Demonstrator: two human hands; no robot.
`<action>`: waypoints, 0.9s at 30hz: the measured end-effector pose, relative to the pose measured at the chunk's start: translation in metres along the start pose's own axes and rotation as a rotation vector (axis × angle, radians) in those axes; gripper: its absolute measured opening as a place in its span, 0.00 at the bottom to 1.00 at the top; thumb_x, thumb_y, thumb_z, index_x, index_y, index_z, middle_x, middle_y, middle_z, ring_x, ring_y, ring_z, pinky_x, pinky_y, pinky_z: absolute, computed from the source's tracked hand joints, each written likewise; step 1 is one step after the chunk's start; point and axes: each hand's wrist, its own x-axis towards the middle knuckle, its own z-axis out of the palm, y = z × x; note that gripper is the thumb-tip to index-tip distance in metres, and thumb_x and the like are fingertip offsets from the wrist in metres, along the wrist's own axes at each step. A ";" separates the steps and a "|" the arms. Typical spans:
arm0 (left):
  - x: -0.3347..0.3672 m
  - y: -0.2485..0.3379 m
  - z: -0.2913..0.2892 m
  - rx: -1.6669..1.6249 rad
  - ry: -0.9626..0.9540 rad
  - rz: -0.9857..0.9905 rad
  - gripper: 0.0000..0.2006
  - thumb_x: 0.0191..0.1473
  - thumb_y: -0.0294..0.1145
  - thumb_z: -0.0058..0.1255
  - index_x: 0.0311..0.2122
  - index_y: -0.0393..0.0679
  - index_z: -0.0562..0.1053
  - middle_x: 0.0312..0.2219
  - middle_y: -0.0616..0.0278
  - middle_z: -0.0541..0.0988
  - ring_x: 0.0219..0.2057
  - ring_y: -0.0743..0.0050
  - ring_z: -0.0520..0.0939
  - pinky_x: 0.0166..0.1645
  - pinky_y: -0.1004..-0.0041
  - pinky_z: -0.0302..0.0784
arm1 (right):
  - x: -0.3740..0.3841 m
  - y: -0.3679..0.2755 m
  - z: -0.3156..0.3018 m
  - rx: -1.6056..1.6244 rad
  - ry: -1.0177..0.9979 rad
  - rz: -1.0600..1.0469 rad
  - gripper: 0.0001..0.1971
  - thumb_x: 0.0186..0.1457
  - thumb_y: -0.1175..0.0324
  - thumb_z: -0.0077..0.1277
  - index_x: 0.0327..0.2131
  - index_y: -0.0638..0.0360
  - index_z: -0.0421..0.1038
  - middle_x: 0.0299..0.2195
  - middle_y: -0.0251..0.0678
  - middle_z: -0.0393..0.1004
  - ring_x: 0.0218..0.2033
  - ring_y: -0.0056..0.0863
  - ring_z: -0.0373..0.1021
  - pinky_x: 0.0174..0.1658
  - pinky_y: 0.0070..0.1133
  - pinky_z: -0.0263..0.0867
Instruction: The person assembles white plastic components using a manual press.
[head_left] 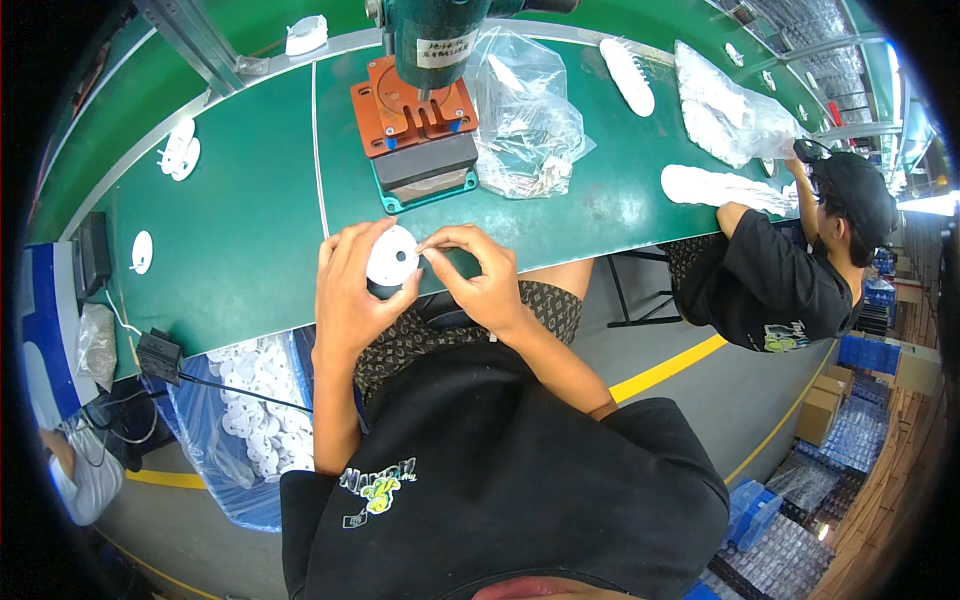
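A white round disc [383,264] with a dark hole near its middle is held up at the table's front edge. My left hand [346,290] is closed on it, fingers along its far left side and thumb along its near edge. At the disc's right edge, the thumb and forefinger of my right hand [480,278] are pinched together. Whatever small thing lies between those fingertips is too small to make out. Just beyond my hands stands a bench press [432,45], with an orange fixture plate [385,110] on a dark block [430,165] under its head.
A clear plastic bag [530,130] of small parts lies right of the press. White discs [142,252] lie at the table's left. A blue-lined bin [270,410] of white discs stands below. At right, a co-worker [790,260] sits by a row of white pieces [715,187].
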 end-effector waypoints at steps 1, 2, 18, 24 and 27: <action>0.000 0.000 0.000 0.001 -0.001 0.003 0.29 0.38 0.31 0.65 0.51 0.42 0.73 0.43 0.54 0.76 0.46 0.52 0.75 0.51 0.61 0.69 | 0.000 0.000 -0.001 0.000 0.003 -0.001 0.09 0.52 0.79 0.59 0.38 0.64 0.75 0.34 0.40 0.78 0.36 0.30 0.78 0.40 0.23 0.72; 0.001 0.001 0.000 -0.001 -0.003 0.000 0.29 0.38 0.31 0.65 0.51 0.42 0.73 0.44 0.53 0.76 0.47 0.52 0.75 0.52 0.62 0.69 | 0.000 -0.001 -0.002 -0.039 -0.007 -0.032 0.09 0.52 0.79 0.59 0.38 0.64 0.75 0.33 0.40 0.78 0.35 0.32 0.77 0.39 0.24 0.71; -0.002 -0.005 -0.010 0.194 0.045 0.178 0.18 0.45 0.24 0.62 0.45 0.40 0.78 0.44 0.55 0.80 0.49 0.51 0.79 0.54 0.57 0.73 | 0.003 -0.007 -0.020 -0.162 -0.072 -0.268 0.20 0.55 0.70 0.57 0.51 0.63 0.72 0.43 0.42 0.76 0.46 0.36 0.73 0.49 0.30 0.69; 0.064 0.015 -0.013 0.215 0.274 0.551 0.17 0.44 0.21 0.62 0.42 0.37 0.78 0.42 0.56 0.82 0.46 0.54 0.81 0.53 0.56 0.76 | -0.005 0.009 -0.024 -0.178 0.119 -0.041 0.13 0.53 0.76 0.55 0.44 0.63 0.75 0.31 0.42 0.78 0.32 0.38 0.74 0.41 0.30 0.69; 0.097 0.004 -0.004 0.296 0.319 0.539 0.17 0.48 0.27 0.61 0.45 0.36 0.77 0.46 0.54 0.80 0.52 0.51 0.77 0.60 0.53 0.70 | -0.004 0.008 -0.017 -0.273 0.100 -0.152 0.11 0.52 0.77 0.55 0.41 0.61 0.76 0.29 0.41 0.78 0.30 0.38 0.73 0.38 0.29 0.67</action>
